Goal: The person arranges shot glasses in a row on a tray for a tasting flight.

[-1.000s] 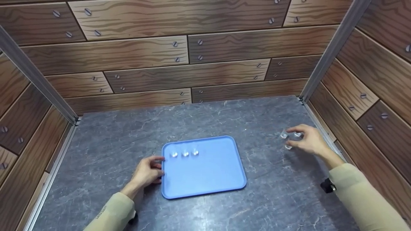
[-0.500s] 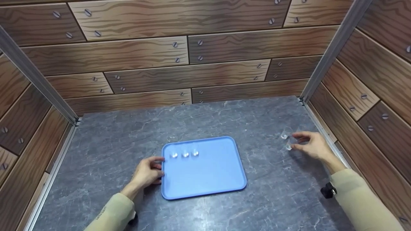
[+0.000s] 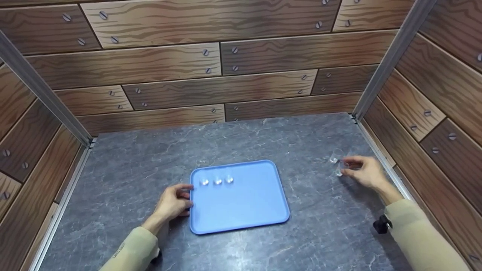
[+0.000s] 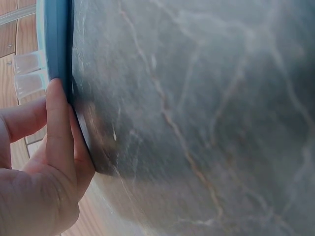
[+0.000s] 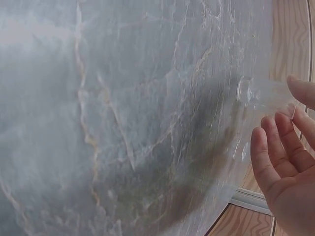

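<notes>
My left hand rests its fingertips against the left rim of a blue tray; the left wrist view shows a straight finger touching its edge. Three small clear cups stand in a row near the tray's far left corner. At the right side of the table, my right hand pinches a small clear cup between thumb and fingers, its base low over or on the tabletop; I cannot tell which. Another clear cup stands just left behind it. Part of a further cup shows behind the fingers in the right wrist view.
A dark grey marbled tabletop lies under everything. Wood-patterned walls enclose the back and both sides, with metal rails at the corners. The right forearm passes close to the right wall.
My right hand has shifted slightly nearer and closed its fingers on the nearest cup at the right. The left hand, tray and the three cups on it stay in place.
</notes>
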The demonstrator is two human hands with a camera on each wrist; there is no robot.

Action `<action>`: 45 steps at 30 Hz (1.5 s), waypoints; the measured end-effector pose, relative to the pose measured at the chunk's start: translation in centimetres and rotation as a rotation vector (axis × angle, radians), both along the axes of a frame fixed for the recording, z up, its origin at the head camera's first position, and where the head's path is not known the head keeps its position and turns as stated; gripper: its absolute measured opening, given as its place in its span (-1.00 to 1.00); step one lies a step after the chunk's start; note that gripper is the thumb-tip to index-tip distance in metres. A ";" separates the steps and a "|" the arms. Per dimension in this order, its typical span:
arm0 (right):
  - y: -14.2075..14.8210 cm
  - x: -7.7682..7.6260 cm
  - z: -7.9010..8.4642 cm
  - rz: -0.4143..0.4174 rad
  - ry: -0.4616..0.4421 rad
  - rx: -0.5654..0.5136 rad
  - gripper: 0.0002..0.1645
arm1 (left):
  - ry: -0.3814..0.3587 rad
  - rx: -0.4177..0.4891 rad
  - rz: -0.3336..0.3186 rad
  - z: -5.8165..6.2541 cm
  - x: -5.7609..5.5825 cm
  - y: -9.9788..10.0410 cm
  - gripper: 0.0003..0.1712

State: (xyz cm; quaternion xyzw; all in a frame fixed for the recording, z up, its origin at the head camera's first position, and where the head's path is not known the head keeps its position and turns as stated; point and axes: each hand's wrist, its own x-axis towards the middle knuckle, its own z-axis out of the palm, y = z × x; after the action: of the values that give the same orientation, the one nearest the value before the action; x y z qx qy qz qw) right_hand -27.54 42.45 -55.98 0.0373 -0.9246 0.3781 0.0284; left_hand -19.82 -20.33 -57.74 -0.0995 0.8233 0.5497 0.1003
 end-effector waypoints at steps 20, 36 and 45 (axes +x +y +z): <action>-3.6 -0.5 1.3 0.065 0.030 -0.108 -0.47 | -0.003 -0.024 -0.007 0.2 -0.1 0.0 -0.33; -11.8 -2.5 1.9 0.256 0.054 -0.236 -0.52 | -0.010 -0.003 -0.006 0.1 -0.1 0.1 -0.29; -15.9 -2.7 1.6 0.343 0.055 -0.279 -0.52 | -0.016 -0.006 0.000 0.1 0.0 0.1 -0.30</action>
State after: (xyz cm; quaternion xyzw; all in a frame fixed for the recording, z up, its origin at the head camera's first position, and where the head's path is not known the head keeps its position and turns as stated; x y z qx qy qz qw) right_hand -30.20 26.50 -54.43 0.2001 -0.8423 0.5004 -0.0065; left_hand -19.86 -20.27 -57.67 -0.1043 0.8242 0.5463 0.1066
